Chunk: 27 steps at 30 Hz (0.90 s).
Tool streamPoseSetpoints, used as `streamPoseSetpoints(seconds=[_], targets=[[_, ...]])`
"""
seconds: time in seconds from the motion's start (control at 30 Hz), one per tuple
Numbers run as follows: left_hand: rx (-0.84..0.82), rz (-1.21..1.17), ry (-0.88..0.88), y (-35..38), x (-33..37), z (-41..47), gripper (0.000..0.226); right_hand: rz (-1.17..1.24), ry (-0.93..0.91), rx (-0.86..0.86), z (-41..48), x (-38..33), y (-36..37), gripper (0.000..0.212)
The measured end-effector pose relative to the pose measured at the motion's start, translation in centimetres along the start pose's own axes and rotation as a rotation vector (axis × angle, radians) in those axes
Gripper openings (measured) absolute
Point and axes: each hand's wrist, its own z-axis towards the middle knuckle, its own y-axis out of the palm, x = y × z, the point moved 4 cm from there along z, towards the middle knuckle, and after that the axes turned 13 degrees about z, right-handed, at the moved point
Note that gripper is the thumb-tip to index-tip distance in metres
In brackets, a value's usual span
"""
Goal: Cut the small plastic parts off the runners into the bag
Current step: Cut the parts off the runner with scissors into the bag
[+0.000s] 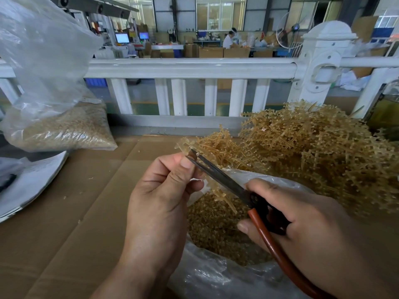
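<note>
Factory hall behind a white railing (194, 67); cardboard-covered tabletop (75, 190). Left hand (159, 201) pinches a runner (222, 197) right over the open bag (216, 275), so cut parts likely drop straight in. Right hand (302, 223) grips scissors (222, 180), blades narrowly parted at the runner's top end. Uncut runner pile (323, 158) just beside the bag, right. Filled bag (60, 130) far left; the cardboard between gives moving room.

This is a factory floor. Past the white railing (194, 69) stand cardboard boxes (216, 52), lit machine screens (122, 38) and a seated worker (228, 41) under tall windows (220, 12). A heap of moulded runners (313, 147) crowds the bench (75, 190) at its far right corner.
</note>
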Motion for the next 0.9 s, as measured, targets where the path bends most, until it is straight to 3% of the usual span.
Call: streamPoseSetpoints(seconds=[0.67,0.9], targets=[[-0.024,-0.016,0.013,-0.18,-0.06,0.05,0.01,0.043,-0.087,0.059,-0.02,0.1,0.14,0.059],[-0.013,-0.021,0.02,-0.14,-0.15,0.03,0.012,0.044,-0.117,0.072,-0.09,0.37,0.11,0.048]])
